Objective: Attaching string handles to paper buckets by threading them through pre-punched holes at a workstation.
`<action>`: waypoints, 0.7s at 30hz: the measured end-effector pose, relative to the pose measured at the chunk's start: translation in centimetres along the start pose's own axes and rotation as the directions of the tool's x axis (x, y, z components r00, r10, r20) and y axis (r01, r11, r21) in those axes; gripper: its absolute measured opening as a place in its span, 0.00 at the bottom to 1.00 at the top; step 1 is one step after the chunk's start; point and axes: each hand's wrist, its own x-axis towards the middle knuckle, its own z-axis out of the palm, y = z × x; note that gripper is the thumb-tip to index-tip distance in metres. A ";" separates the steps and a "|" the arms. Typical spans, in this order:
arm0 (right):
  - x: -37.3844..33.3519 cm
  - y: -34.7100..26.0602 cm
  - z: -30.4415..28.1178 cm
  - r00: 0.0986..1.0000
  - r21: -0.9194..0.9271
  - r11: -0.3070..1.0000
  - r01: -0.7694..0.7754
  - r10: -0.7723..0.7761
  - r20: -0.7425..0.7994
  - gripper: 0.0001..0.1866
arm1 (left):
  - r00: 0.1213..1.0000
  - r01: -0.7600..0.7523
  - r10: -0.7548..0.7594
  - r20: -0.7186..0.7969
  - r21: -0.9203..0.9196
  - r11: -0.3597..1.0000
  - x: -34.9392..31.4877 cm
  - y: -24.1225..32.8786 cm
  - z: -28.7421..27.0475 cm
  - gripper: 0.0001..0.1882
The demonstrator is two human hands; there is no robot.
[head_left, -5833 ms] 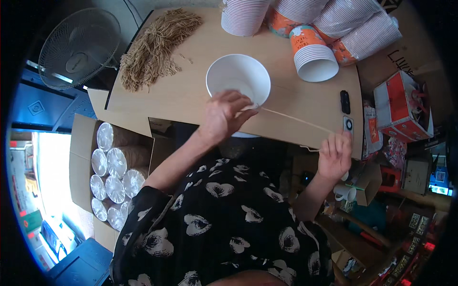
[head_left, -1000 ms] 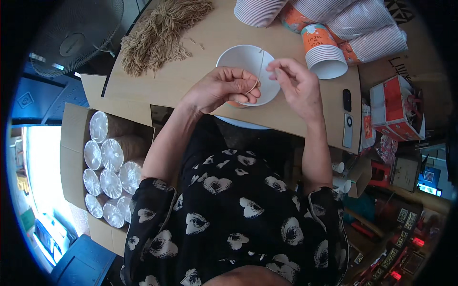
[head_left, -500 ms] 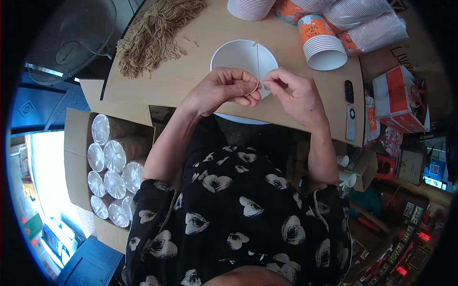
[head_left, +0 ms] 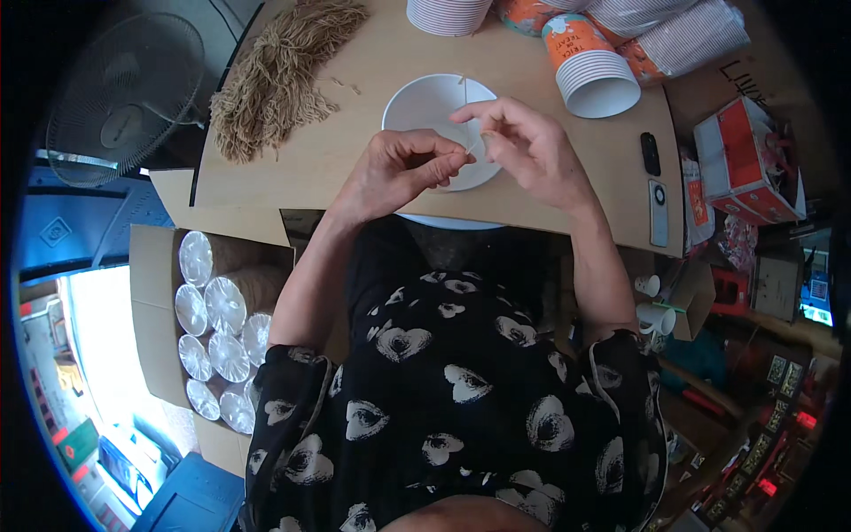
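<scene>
A white bucket-like container point(head_left: 409, 111) stands near the table's front edge, partly covered by my hands. A thin tan string point(head_left: 464, 94) comes down from its far rim toward my fingers. My left hand point(head_left: 403, 173) is closed, thumb and forefinger pinching the string in front of the container. Just to the right, my right hand point(head_left: 536, 160) is raised over the container's right side, its forefinger stretched out and apart from the thumb. Nothing shows clearly between the right fingers. A bundle of tan strings point(head_left: 284, 80) lies at the table's far left.
Paper cups stand stacked point(head_left: 598, 80) at the far right, beside wrapped cup sleeves point(head_left: 687, 44). A black object point(head_left: 650, 154) and a silver-grey device point(head_left: 658, 213) lie by the right edge. Left of the table is a carton point(head_left: 160, 310) of wrapped cups, with a fan point(head_left: 124, 106) behind.
My right hand has opened from a pinch near the string, its forefinger lifting up and left. The left hand has shifted slightly left and keeps its pinch. The whole view has shifted a little.
</scene>
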 end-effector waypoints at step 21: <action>2.2 3.2 0.7 0.952 0.352 0.886 -0.301 0.300 0.058 0.06 | 0.973 -0.079 0.147 -0.179 0.339 0.938 1.2 -0.8 -1.2 0.07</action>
